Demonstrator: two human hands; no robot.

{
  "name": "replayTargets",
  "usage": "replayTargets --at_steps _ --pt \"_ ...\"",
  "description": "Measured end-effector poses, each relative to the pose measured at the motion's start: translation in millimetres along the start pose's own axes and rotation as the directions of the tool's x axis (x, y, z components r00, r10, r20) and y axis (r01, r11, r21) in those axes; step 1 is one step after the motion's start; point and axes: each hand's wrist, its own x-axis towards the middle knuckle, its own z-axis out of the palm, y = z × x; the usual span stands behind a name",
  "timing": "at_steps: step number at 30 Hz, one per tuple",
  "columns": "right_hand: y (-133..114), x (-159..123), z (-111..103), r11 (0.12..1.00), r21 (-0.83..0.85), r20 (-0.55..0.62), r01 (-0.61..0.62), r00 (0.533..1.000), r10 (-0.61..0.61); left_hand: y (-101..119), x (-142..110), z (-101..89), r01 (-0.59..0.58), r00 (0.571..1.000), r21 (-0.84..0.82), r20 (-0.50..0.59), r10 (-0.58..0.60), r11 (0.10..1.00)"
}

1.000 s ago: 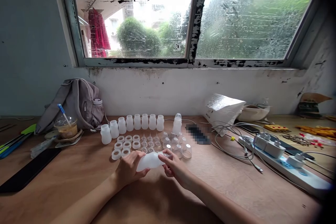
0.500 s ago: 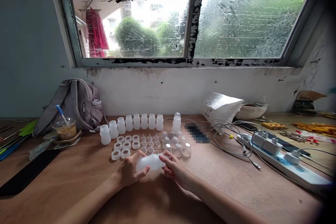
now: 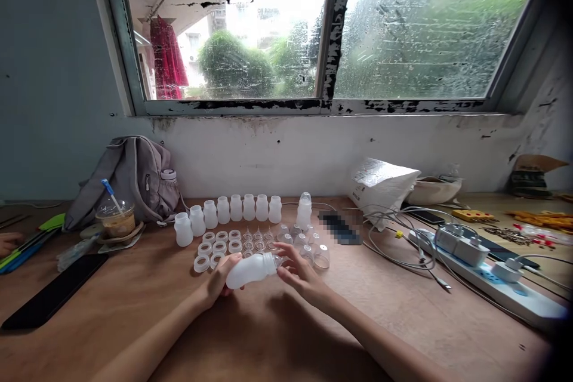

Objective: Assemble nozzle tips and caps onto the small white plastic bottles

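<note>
A frosted white baby bottle (image 3: 247,270) lies tilted in my left hand (image 3: 222,277), whose fingers are wrapped round its base. At its other end a clear nipple (image 3: 279,261) points right. My right hand (image 3: 301,274) has its thumb and fingers round that nipple end, loosely curved. Behind the hands are white collar rings (image 3: 219,246), clear nipples (image 3: 258,236) and clear dome caps (image 3: 321,256) in rows. Farther back stands a row of open frosted bottles (image 3: 222,210). One capped bottle (image 3: 304,212) stands upright to their right.
At left are a black phone-like slab (image 3: 56,291), an iced drink cup (image 3: 115,219), a grey backpack (image 3: 134,179) and another person's hand (image 3: 9,243) at the edge. At right are a white bag (image 3: 380,188), coiled cables (image 3: 394,245) and a power strip (image 3: 505,286).
The bottle has turned so its nipple end points slightly up to the right. My left hand has shifted round its base, and my right fingers have loosened and spread at the nipple end.
</note>
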Motion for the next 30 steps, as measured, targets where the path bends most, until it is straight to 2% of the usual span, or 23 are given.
replayTargets --at_steps 3,7,12,19,24,27,30 --pt "11 3 0 0.998 -0.022 -0.066 -0.06 0.996 0.059 0 -1 -4.3 -0.01 1.0 0.034 -0.028 0.011 0.999" --pt "21 4 1 0.995 -0.087 -0.086 -0.043 0.996 0.035 -4 -1 -8.3 -0.009 0.999 0.082 -0.032 0.012 0.997" --pt "18 4 1 0.999 -0.038 -0.099 0.03 0.995 -0.033 -5 0 -9.8 0.014 1.0 0.069 -0.028 -0.012 0.997" --pt "16 3 2 0.998 0.031 -0.087 -0.052 0.995 0.054 -1 -2 -10.6 0.028 0.999 0.067 -0.029 -0.026 0.997" --pt "20 7 -1 0.999 0.04 -0.167 0.029 0.986 -0.022 -1 -1 -10.7 0.093 0.996 0.003 -0.02 -0.092 0.996" --pt "21 9 -8 0.997 -0.062 -0.257 0.041 0.965 -0.056 -5 2 -11.1 0.068 0.993 -0.073 -0.092 -0.075 0.995" --pt "21 13 -12 0.959 -0.282 -0.226 0.028 0.97 -0.095 -8 5 -12.2 -0.026 0.983 -0.149 -0.185 -0.002 0.989"
